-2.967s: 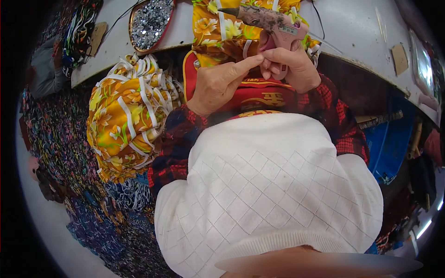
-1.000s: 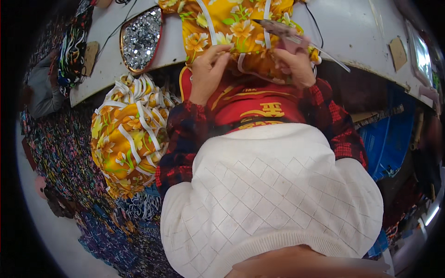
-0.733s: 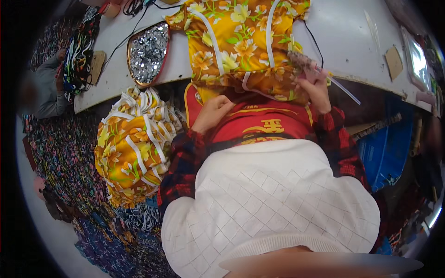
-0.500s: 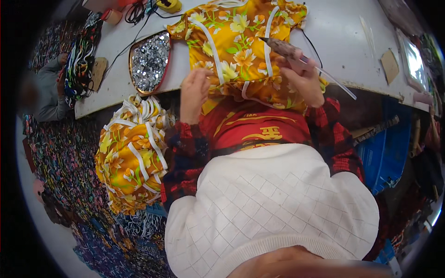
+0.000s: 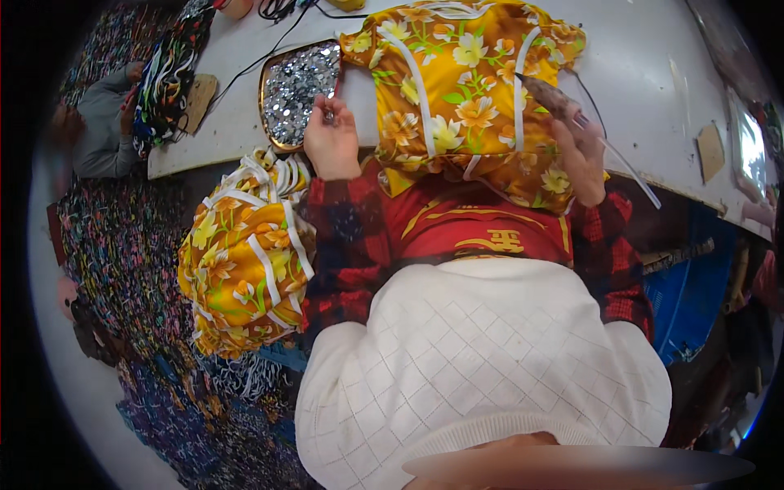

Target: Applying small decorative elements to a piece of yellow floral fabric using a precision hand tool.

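My left hand (image 5: 332, 145) is turned palm up at the right rim of a red-edged tray (image 5: 262, 104). Its curled fingers close on what looks like a small silvery piece. Flat, shiny silver pieces (image 5: 298, 88) fill the tray. In my right hand (image 5: 581, 159) is a tapered tool (image 5: 557, 100) with a dark pointed tip and a thin white tube trailing from its rear. That hand rests over the right side of a yellow floral top (image 5: 457, 90) with white trim. The top lies spread on the table, its lower edge hanging over my lap.
Beside my left arm is a bundled heap of the same floral fabric (image 5: 237, 261). A white table (image 5: 653, 106) curves ahead, with brown card pieces (image 5: 710, 153) and cords on it. A blue crate (image 5: 684, 278) stands low right. Another person's grey sleeve (image 5: 106, 131) shows far left.
My left hand has gone from the top's lower left edge to the tray and turned palm up. My right hand still holds the tool over the top. The whole view has shifted somewhat.
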Demonstrator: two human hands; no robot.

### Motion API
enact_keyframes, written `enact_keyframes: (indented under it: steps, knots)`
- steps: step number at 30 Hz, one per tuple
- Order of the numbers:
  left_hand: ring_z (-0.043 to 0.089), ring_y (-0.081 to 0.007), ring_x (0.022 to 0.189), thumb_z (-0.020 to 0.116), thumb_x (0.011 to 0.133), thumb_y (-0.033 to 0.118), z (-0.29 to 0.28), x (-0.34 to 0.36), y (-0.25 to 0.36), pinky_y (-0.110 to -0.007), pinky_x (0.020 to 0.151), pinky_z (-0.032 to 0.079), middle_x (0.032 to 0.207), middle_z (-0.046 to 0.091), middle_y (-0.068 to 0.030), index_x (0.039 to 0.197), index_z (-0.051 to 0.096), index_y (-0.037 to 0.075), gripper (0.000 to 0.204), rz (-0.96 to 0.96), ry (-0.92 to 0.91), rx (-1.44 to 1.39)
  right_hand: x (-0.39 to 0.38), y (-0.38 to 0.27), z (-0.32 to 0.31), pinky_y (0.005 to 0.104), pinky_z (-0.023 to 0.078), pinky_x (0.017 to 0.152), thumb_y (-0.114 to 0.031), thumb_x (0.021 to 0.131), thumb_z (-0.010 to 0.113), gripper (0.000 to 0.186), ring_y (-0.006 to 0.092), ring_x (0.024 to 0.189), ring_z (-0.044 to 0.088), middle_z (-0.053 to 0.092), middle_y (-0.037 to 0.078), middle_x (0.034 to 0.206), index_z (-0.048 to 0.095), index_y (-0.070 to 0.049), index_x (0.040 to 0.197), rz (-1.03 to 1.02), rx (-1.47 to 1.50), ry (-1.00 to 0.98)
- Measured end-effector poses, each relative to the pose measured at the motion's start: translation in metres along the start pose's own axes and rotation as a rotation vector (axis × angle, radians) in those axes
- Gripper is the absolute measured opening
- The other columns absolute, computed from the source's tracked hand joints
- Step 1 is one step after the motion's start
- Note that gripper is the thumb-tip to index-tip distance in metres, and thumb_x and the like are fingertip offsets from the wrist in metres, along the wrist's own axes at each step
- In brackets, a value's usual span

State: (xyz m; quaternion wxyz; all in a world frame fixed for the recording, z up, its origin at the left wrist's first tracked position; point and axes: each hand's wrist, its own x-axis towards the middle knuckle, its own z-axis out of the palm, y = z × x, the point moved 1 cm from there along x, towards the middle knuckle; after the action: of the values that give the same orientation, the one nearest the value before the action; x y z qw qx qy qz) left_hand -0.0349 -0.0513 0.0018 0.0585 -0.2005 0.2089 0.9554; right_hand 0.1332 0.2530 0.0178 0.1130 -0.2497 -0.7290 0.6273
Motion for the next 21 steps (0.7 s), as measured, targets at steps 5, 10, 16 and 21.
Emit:
enact_keyframes:
  steps: [5,10,16,21]
  knots:
    - [0.045,-0.0121,0.065,0.051,0.087,0.003,-0.004,0.007,-0.034,-0.022,0.056,0.042,0.078,0.048,-0.0036,0.103,0.051,0.002,0.017,-0.287,-0.237,0.289,0.025,-0.011,0.065,0.0204,0.039,0.061,-0.014,0.083,0.062,0.017,0.0039,0.07,0.046,0.05,-0.005,0.074,0.059,-0.001,0.093,0.018,0.228,-0.306]
    - [0.05,-0.0134,0.075,0.051,0.087,0.005,0.013,0.015,-0.037,-0.024,0.063,0.046,0.085,0.051,-0.0057,0.109,0.051,-0.001,0.023,-0.257,-0.218,0.405,0.061,-0.011,0.113,0.0208,0.041,0.064,-0.012,0.081,0.064,0.015,0.0041,0.074,0.048,0.052,-0.003,0.077,0.052,-0.002,0.08,-0.205,0.282,-0.26]
    - [0.058,-0.015,0.077,0.051,0.086,0.004,0.048,0.037,-0.031,-0.028,0.073,0.052,0.088,0.057,-0.009,0.106,0.052,-0.006,0.023,-0.076,-0.365,0.665,0.083,0.002,0.138,0.024,0.042,0.062,-0.017,0.081,0.064,0.026,0.0081,0.066,0.047,0.052,0.0,0.07,0.044,-0.002,0.073,-0.366,0.308,-0.203]
    - [0.061,-0.0153,0.072,0.054,0.086,0.006,0.059,0.059,-0.033,-0.024,0.066,0.054,0.083,0.059,-0.0097,0.099,0.054,-0.006,0.018,-0.022,-0.356,0.851,0.095,0.014,0.142,0.0264,0.039,0.056,-0.021,0.082,0.063,0.033,0.0096,0.059,0.04,0.043,0.001,0.062,0.038,-0.003,0.071,-0.359,0.153,-0.212]
